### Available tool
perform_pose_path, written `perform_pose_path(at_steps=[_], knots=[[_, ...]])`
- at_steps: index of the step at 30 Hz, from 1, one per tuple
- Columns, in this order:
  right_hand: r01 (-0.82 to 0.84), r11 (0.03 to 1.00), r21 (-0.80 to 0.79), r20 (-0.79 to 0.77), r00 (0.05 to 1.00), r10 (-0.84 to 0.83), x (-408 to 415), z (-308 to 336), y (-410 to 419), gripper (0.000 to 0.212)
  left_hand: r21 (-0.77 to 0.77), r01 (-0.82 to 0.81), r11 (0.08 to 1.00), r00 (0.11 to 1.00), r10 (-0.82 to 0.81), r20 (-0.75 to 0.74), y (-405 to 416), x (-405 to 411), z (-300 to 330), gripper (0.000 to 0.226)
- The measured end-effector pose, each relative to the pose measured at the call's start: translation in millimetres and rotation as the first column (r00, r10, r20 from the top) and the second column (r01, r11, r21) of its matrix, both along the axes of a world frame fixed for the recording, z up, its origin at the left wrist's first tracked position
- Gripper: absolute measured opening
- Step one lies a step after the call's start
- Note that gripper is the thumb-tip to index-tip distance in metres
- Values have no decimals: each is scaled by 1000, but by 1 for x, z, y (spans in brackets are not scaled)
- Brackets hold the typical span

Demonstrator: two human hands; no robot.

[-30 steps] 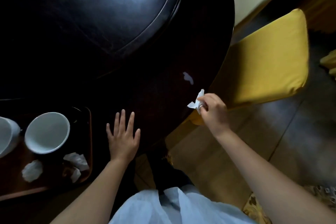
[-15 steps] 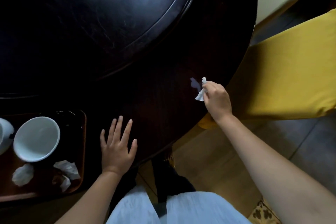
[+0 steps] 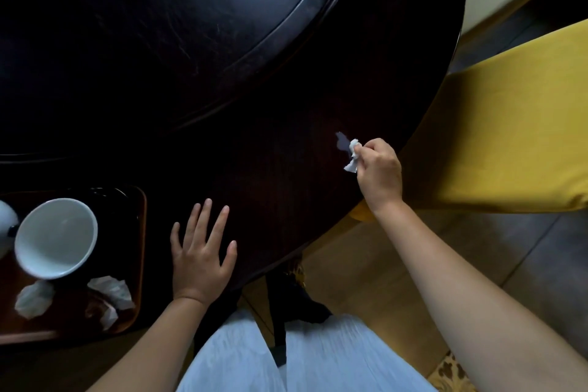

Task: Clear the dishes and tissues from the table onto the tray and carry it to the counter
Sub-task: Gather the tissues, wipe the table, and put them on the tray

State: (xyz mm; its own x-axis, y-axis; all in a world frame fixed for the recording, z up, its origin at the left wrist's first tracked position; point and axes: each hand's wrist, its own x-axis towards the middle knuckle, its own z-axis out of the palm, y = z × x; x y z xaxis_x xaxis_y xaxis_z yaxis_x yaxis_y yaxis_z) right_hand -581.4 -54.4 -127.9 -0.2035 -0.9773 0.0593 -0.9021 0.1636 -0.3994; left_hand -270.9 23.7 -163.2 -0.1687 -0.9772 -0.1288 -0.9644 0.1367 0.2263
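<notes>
So on the tray [image 3: 140,264] I count one white bowl [image 3: 55,239] fully in view, plus a sliver of a second white dish [image 3: 6,216] at its far left, and three crumpled tissues [image 3: 109,291] on its near end. Right of the tray: two hands, one more tissue [image 3: 352,156], one pale patch [image 3: 342,141], one yellow chair [image 3: 509,137].

A dark round table [image 3: 286,169] is seen bearing a tray [image 3: 141,232], a pale scrap [image 3: 342,141] and a flat left hand [image 3: 200,258]
</notes>
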Motion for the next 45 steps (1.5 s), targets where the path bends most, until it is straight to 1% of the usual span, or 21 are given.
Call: perform_pose_path(at_steps=[4,6,8,9,11,12,14,16,18,20,23,27,32,37,45], knots=[[-187,982,27,-66,980,189,-1,2,12,19,3,1,1000,1000,-1,3,0,0,0,57],[-232,972,32,-32,972,233,-4,4,16,16,4,2,1000,1000,-2,1,0,0,-1,58],[-194,981,-19,62,979,195,-8,11,10,16,3,3,1000,1000,-3,8,1,0,-1,58],[-160,985,-60,81,983,165,-11,14,2,17,2,2,1000,1000,-2,11,0,1,-1,58],[-118,985,-125,58,990,126,-16,19,-22,19,0,-1,1000,1000,1,10,0,1,-1,58],[-117,984,-133,40,992,123,-16,20,-34,20,0,-2,1000,1000,2,8,0,1,-1,58],[-152,983,-99,-9,988,151,-16,18,-54,19,1,-5,1000,1000,5,4,1,1,-1,58],[-215,976,-12,-60,975,214,-15,11,-63,16,1,-9,1000,1000,9,1,1,0,-1,58],[-248,967,62,-48,967,251,-13,5,-64,13,1,-8,1000,1000,8,-1,0,0,-1,58],[-267,962,61,-46,962,270,-13,1,-61,14,-2,-5,1000,1000,5,-5,0,0,-1,58],[-334,940,67,-90,936,339,-11,-1,-49,15,-10,-3,1000,1000,3,-2,0,1,-2,58],[-344,938,29,-58,937,346,-10,0,-34,24,-10,-4,1000,1000,4,-1,1,0,-1,58],[-367,930,-37,-29,930,366,-7,5,-19,17,-15,-5,1000,1000,5,-1,0,0,-1,58],[-402,915,-29,-24,916,402,-7,5,0,20,-21,-5,1000,1000,5,-4,0,-1,-1,57],[-387,921,-39,-11,922,387,-3,6,12,19,-10,1,1000,1000,-1,6,0,-1,1,57]])
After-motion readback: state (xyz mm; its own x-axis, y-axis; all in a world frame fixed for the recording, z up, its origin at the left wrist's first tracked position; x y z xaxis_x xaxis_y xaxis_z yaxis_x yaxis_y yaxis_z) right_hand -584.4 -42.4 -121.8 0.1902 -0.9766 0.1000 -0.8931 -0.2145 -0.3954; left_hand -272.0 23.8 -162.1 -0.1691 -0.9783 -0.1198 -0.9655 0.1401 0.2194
